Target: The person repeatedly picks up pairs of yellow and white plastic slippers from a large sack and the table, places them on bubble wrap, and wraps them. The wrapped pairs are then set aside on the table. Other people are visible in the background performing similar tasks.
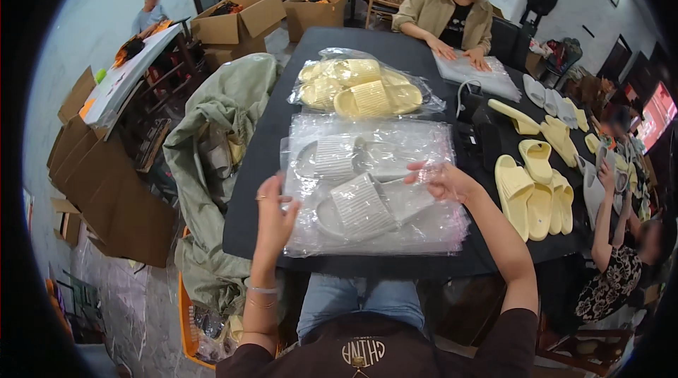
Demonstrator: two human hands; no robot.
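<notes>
A pair of light grey ribbed slippers [359, 203] lies inside a clear plastic bag [304, 184], flat on a stack of clear bags [311, 242]. My left hand [274, 214] is at the bag's left edge, its fingers apart and nothing seen in them. At the right end of the slippers, my right hand [448, 181] has its fingers curled on the bag's clear film, which shines over the fingertips. Just beyond the stack, bagged pale yellow slippers [367, 88] rest in a heap.
Loose yellow slippers [540, 198] and grey slippers [544, 94] cover the right of the black table [339, 42]. Opposite, a person [455, 14] presses hands on a plastic stack [480, 75]. Another person [614, 265] handles slippers at right. A green sack [212, 120] stands left.
</notes>
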